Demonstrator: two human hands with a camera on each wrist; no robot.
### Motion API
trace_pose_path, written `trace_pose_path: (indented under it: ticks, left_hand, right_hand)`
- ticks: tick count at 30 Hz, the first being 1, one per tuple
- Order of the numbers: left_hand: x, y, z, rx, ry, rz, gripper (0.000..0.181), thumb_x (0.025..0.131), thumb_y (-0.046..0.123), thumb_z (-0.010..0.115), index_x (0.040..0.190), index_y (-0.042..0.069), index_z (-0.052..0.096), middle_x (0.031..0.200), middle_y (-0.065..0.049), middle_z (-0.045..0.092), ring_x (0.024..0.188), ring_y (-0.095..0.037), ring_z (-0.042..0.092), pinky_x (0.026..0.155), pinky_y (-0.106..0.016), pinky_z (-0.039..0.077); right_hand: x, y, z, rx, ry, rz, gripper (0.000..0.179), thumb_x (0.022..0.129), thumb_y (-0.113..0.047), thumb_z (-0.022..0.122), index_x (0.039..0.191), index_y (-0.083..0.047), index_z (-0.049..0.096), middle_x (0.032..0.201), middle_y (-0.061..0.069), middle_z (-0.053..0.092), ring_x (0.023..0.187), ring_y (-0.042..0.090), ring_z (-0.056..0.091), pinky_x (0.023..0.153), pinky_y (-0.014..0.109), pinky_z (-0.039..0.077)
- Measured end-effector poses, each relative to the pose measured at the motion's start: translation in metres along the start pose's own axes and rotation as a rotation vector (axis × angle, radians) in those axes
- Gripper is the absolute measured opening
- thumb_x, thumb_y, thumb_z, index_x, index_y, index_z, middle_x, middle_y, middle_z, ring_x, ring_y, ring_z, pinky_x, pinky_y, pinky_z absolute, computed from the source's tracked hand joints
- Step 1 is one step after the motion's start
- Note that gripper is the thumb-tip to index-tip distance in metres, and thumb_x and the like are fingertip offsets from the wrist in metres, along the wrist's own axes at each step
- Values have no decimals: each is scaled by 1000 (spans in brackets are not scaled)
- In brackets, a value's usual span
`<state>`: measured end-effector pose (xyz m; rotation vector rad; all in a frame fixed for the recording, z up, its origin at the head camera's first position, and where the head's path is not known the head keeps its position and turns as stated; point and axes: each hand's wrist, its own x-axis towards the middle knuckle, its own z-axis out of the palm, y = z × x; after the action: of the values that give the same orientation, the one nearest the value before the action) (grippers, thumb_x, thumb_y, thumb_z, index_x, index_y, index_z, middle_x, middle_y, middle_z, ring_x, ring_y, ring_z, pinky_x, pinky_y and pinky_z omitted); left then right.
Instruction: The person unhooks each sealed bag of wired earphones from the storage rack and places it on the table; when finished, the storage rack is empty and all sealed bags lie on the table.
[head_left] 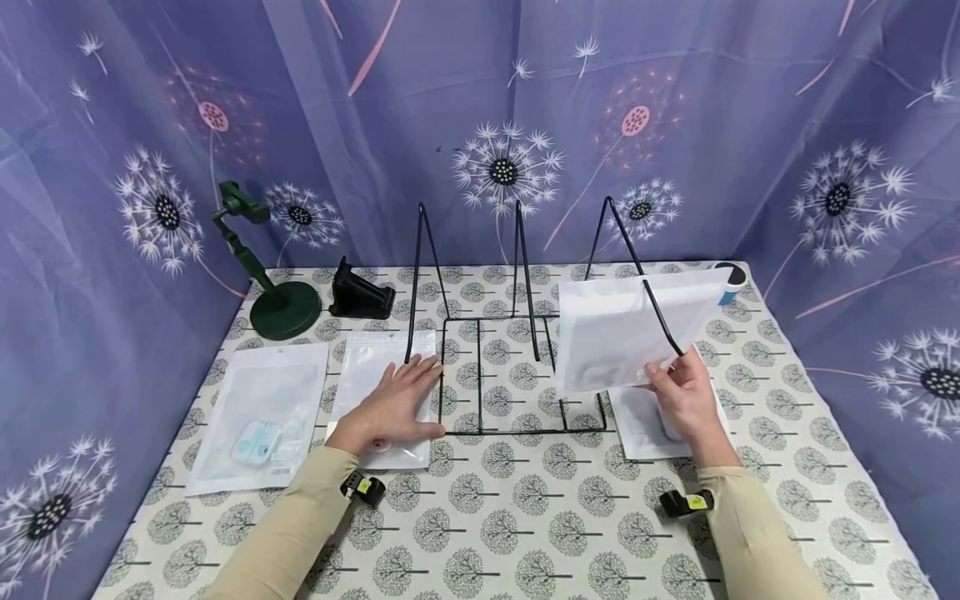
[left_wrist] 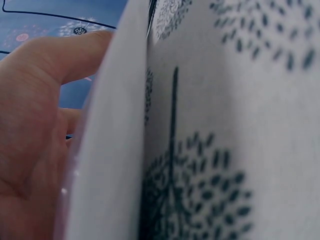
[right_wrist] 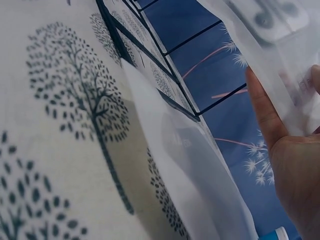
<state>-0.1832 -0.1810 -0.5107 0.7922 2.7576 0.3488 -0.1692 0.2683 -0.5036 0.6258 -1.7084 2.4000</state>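
In the head view, my right hand [head_left: 686, 404] pinches the lower right corner of a white zip pouch [head_left: 611, 321]. The pouch is tilted, raised off the tabletop, at the right loop of a black wire rack [head_left: 479, 375]. Rounded pale contents show through its film in the right wrist view [right_wrist: 285, 22]. My left hand [head_left: 397, 404] rests with fingers spread over another white pouch [head_left: 367, 358], fingertips right at the rack's left side. A further pouch [head_left: 637, 429] lies below my right hand, partly hidden.
Left of the rack lies a pouch [head_left: 288, 379] with a turquoise item inside. Behind it stand a dark green stand [head_left: 285, 312] and a black holder [head_left: 360, 293]. A blue and white container [head_left: 729, 293] sits at the back right. Purple curtains [head_left: 420, 75] enclose the table.
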Motion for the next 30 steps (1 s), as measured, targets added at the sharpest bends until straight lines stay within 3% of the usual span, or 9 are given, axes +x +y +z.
trace_pose_path:
  ticks: [13,30]
  left_hand:
    - [1,-1,2,-12,11,4,105,78,66,66,156,12,21,164,-9,11,150,-35,9,117,-64,8]
    - [0,-1,2,1,12,10,105,78,66,67,156,12,22,164,-9,11,150,-36,9,117,-65,8]
  right_hand:
    - [-7,0,0,107,-43,-80,43,89,27,35,127,9,45,112,12,63,99,22,66,82,31,60]
    - [-16,-4,-3,59,-70,-77,42,90,25,36,128,10,44,117,12,62,104,22,65,85,31,59]
